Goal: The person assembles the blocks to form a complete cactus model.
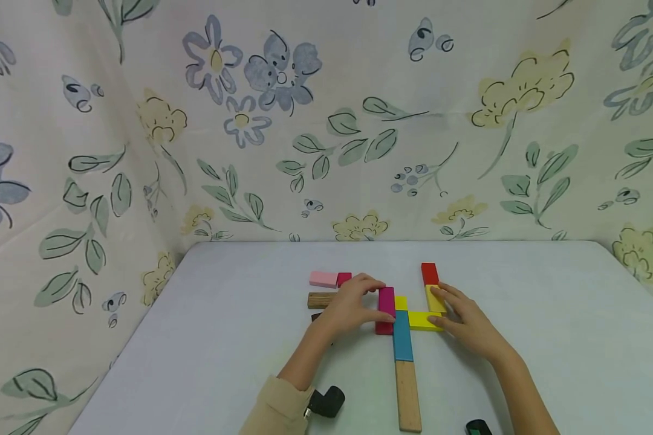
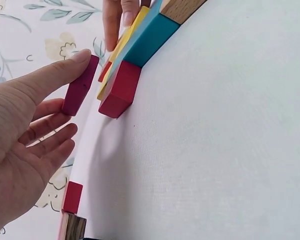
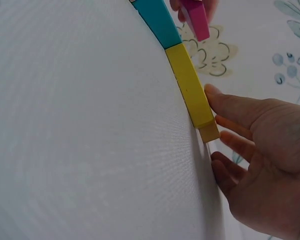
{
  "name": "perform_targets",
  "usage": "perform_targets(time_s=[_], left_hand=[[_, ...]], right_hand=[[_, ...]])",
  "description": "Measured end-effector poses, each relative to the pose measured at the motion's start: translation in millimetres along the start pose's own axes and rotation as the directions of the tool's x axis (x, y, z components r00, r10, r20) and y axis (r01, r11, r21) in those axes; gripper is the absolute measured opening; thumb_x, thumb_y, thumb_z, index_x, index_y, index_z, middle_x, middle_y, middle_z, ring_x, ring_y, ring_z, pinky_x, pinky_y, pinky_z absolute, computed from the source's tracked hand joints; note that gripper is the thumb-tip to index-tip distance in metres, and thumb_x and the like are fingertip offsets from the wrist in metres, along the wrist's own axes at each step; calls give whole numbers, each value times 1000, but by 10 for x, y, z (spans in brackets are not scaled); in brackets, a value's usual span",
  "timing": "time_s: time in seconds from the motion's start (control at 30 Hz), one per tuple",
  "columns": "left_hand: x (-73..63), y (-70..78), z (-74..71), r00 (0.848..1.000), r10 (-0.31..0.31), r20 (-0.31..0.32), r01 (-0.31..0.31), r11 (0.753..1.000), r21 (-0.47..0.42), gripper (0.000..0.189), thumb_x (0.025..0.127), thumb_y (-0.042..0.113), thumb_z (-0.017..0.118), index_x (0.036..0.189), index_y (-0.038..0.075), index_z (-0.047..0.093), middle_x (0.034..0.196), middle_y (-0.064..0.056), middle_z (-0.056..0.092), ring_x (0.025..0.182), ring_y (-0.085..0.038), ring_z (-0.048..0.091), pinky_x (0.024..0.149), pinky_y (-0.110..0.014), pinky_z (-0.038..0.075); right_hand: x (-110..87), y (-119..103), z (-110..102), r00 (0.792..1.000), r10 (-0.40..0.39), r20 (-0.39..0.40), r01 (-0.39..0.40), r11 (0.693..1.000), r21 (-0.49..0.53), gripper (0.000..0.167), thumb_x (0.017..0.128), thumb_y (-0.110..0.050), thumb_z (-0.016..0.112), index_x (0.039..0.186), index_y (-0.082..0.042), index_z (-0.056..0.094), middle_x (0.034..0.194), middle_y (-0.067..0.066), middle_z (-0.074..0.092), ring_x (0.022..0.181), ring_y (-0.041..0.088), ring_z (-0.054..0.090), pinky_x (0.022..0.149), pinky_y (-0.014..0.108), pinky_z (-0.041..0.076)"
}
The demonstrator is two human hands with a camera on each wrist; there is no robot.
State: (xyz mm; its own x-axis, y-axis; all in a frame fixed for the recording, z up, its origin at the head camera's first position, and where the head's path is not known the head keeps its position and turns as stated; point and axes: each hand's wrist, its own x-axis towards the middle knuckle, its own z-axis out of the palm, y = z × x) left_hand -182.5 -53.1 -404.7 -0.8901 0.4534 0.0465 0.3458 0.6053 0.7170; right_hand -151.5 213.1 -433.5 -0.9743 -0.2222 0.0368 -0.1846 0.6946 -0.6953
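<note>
In the left wrist view, my left hand (image 2: 27, 115) pinches a magenta block (image 2: 81, 87) between thumb and fingers, raised off the table. Beneath it in the head view, a red block (image 1: 384, 328) lies against the left side of the blue block (image 1: 402, 336). A wooden block (image 1: 408, 396) continues the row toward me. To the right, a yellow block (image 1: 418, 321) lies crosswise. My right hand (image 1: 473, 323) rests its thumb by that block's right end, its fingers at a paler yellow block (image 1: 434, 297). Beyond stands a red block (image 1: 429, 273). A small yellow block (image 1: 401, 302) shows above the blue one.
At the back left lie a pink block (image 1: 323, 278), a small red block (image 1: 344, 279) and a brown wooden block (image 1: 321, 300); a dark piece is partly hidden by my left hand. A black device (image 1: 328, 402) sits at my left wrist. Floral cloth (image 1: 326, 121) hangs behind the white table (image 1: 212, 326).
</note>
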Motion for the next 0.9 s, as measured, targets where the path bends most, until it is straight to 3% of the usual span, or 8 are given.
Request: perform_targets(time_s=[0.6, 0.9], left_hand=[[361, -42, 24, 998, -58, 7, 59, 997, -53, 60, 88, 28, 88, 141, 11, 66, 135, -7, 63, 126, -24, 59, 100, -32, 57], [507, -45, 36, 996, -84, 4, 84, 996, -22, 59, 89, 29, 87, 141, 10, 66, 134, -7, 64, 126, -25, 59, 100, -34, 57]], right_hand=[[5, 21, -4, 1000, 5, 9, -6, 1000, 16, 69, 98, -24, 74, 156, 1, 46, 162, 33, 35, 146, 59, 32, 104, 74, 45], [8, 28, -8, 1000, 12, 18, -12, 1000, 17, 69, 99, -26, 73, 157, -1, 46, 163, 31, 35, 147, 58, 30, 104, 75, 44]])
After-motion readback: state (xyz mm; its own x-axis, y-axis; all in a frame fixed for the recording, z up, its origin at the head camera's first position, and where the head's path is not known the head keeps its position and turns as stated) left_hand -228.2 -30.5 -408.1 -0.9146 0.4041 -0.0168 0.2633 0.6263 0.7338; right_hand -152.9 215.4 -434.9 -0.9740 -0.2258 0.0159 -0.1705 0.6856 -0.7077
